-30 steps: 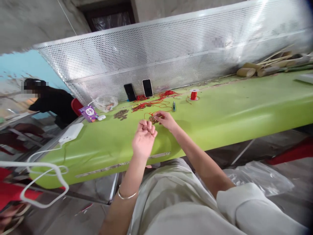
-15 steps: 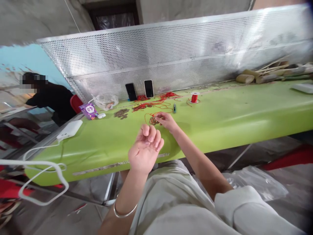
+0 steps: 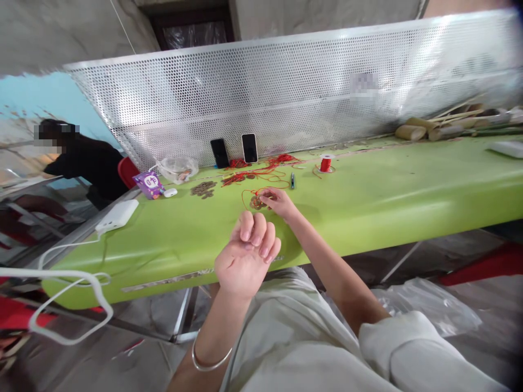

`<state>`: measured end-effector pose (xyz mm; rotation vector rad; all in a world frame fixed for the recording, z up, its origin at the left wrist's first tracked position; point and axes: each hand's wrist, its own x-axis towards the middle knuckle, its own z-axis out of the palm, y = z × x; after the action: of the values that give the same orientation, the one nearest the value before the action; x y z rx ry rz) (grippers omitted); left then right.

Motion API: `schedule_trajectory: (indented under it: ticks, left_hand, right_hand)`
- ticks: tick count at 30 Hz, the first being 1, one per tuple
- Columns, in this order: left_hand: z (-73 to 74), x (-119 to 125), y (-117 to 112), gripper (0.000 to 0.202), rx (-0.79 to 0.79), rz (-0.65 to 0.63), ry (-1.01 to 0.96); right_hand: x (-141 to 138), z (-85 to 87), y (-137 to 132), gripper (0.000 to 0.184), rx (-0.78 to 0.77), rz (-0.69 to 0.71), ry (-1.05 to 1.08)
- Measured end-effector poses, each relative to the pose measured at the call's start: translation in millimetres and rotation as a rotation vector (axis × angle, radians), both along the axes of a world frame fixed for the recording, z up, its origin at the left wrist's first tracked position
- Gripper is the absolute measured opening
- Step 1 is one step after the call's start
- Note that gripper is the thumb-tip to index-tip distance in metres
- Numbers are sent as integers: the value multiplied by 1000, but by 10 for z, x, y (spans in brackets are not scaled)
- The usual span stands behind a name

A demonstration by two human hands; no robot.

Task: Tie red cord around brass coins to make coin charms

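Observation:
My left hand (image 3: 247, 258) is raised palm-up over the table's near edge, fingers loosely curled, with nothing visible in the palm. A silver bangle (image 3: 210, 366) circles that wrist. Farther in, my right hand (image 3: 280, 201) has thumb and fingers closed at a small bunch of dull bronze coins (image 3: 256, 202) threaded with red cord (image 3: 244, 193); the fingertips partly cover the bunch. To its left lies a loose pile of coins (image 3: 203, 189). Behind it stretches a tangle of red cords (image 3: 245, 175). A small dark cutter (image 3: 292, 181) rests beyond my right hand.
Two phones (image 3: 249, 148) lean against the perforated metal screen (image 3: 286, 92). A red thread spool (image 3: 326, 163) stands at right of the cutter. A plastic bowl (image 3: 178, 169), purple packet (image 3: 149, 184) and white power bank (image 3: 117, 215) sit left. Bamboo pieces (image 3: 411, 132) lie far right. A person sits far left.
My left hand has shifted slightly right, its fingers curling in a little more. My right hand stays at the coin bunch.

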<state>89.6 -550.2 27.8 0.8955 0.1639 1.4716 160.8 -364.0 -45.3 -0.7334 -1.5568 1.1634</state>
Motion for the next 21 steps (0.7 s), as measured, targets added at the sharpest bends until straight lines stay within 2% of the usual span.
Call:
schedule_trajectory:
  ticks: [17, 20, 21]
  left_hand:
    - [14, 54, -23, 25, 42, -24, 6]
    - [93, 94, -193, 31, 106, -8, 112]
    - [139, 111, -309, 35, 114, 3, 249]
  right_hand:
    - [-27, -25, 0, 8, 39, -27, -25]
    - [-37, -35, 7, 9, 61, -41, -50]
    - [-41, -38, 15, 8, 69, -44, -63]
